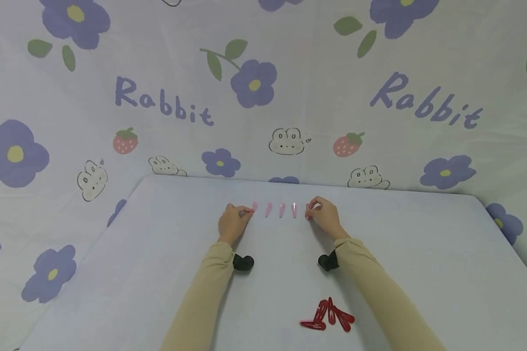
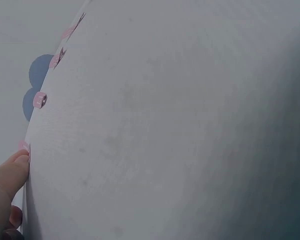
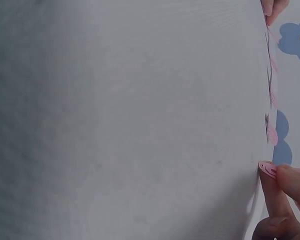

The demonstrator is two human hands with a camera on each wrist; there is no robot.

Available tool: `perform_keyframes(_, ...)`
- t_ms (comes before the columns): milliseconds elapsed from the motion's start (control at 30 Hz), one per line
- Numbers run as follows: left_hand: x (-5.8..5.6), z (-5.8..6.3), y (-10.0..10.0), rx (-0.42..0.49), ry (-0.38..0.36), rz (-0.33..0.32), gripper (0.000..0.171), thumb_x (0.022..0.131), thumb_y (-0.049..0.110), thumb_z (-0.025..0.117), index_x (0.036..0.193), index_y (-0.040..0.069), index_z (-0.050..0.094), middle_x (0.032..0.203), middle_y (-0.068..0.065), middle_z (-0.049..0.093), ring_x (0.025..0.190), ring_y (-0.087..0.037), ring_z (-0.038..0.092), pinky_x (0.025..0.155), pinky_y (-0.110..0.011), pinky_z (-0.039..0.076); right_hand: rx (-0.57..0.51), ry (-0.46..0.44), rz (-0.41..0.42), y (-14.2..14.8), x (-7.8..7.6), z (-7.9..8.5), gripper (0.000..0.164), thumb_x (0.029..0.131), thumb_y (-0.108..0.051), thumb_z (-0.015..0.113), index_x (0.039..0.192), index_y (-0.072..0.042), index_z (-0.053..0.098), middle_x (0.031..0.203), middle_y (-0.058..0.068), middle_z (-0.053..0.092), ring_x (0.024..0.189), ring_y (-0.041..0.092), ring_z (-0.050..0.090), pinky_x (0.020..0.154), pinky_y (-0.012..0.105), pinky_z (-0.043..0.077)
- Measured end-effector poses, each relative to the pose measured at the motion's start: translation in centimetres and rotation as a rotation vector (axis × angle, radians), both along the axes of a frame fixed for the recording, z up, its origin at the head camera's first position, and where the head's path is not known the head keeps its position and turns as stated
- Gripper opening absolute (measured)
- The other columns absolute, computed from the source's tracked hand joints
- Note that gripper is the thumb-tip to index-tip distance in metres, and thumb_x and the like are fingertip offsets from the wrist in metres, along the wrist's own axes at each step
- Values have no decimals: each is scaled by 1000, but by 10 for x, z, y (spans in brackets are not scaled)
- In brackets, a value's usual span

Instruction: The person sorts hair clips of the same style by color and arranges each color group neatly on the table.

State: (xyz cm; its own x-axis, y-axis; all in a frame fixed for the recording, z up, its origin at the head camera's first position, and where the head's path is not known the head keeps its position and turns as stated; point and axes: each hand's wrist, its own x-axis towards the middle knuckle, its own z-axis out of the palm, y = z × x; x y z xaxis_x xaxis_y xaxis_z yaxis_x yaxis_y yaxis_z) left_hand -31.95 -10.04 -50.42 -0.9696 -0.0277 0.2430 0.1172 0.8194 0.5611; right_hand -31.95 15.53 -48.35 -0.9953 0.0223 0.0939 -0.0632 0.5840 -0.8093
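Observation:
Pink snap hair clips lie in a row across the far part of the white table. My left hand [image 1: 233,223] is at the row's left end, thumb and finger pinching the leftmost pink hair clip [image 1: 254,206]. At the right end, my right hand [image 1: 327,217] pinches another pink hair clip [image 3: 268,169] between thumb and index finger; the fingers cover part of it. Three more pink clips stand apart between the hands, the middle one [image 1: 282,210] among them. In the left wrist view the left thumb [image 2: 15,172] hides most of its clip.
A loose pile of several red snap hair clips [image 1: 320,312] lies near the front, left of the right forearm. The white table [image 1: 136,273] meets a patterned cloth backdrop [image 1: 316,92] behind the row. A dark wrist camera [image 1: 244,263] juts inward from the left sleeve, another [image 1: 328,262] from the right.

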Motion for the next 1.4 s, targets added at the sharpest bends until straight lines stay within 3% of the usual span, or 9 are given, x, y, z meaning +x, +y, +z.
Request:
perform_keyframes(300, -2, -4, -2, -2, 35, 2, 16, 80, 28, 68, 90, 17, 73, 76, -5, 46, 58, -18, 43, 52, -33, 37, 47, 12, -87, 1, 0, -1, 14, 76, -7, 67, 79, -1, 56, 72, 9, 55, 68, 22, 49, 59, 28, 35)
perform_keyframes(567, -2, -4, 0, -2, 41, -7, 17, 80, 28, 68, 90, 17, 73, 76, -5, 46, 57, -18, 43, 52, -32, 37, 101, -71, -114, 0, -1, 1, 14, 78, -15, 66, 83, -5, 56, 74, 6, 59, 65, 18, 48, 54, 27, 33)
perform_keyframes(867, -3, -4, -2, -14, 41, 14, 16, 79, 28, 69, 90, 18, 73, 76, -5, 47, 56, -17, 42, 51, -33, 37, 170, -194, -140, -6, -8, 3, 20, 79, -22, 67, 89, -6, 59, 95, 11, 57, 79, 24, 48, 60, 33, 34)
perform_keyframes(1100, -2, -3, -1, -15, 33, 13, 17, 79, 28, 69, 90, 17, 73, 74, -5, 46, 54, -15, 37, 49, -31, 35, 190, -186, -147, -3, -17, -11, 25, 76, -28, 71, 81, -9, 57, 83, 8, 57, 72, 24, 48, 59, 36, 37)
perform_keyframes(1400, 0, -1, 1, -9, 29, 7, 17, 79, 27, 69, 91, 16, 73, 74, -4, 45, 54, -15, 35, 49, -31, 34, 190, -194, -155, -7, -2, 2, 23, 81, -26, 65, 87, -5, 57, 87, 9, 57, 77, 24, 48, 61, 32, 34)
